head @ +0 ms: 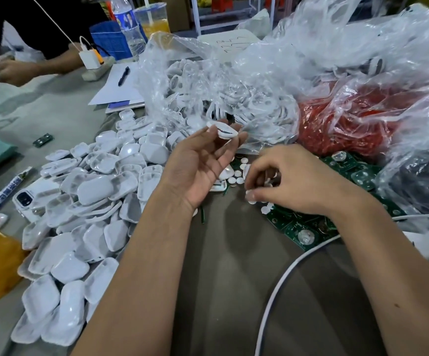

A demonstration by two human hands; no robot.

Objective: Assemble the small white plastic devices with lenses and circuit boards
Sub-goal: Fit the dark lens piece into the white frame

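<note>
Glossy white plastic shells [85,227], crinkled clear plastic bags [272,80], green circuit boards [298,227].

I count one white shell [224,131] held up, dozens of white shells [97,217] heaped beyond counting, roughly ten green circuit boards [301,233], about eight small white discs [239,176], one pen [123,76], one phone [27,198], one bottle [128,27], one cup [153,19].

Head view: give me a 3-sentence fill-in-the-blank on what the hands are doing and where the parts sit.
1. The left hand holds up a white shell pinched at its ____.
2. The right hand reaches down among the small white ____ lying loose on the table.
3. The green circuit boards lie under and beside the ____ hand.

Missing words: fingertips; discs; right
</note>
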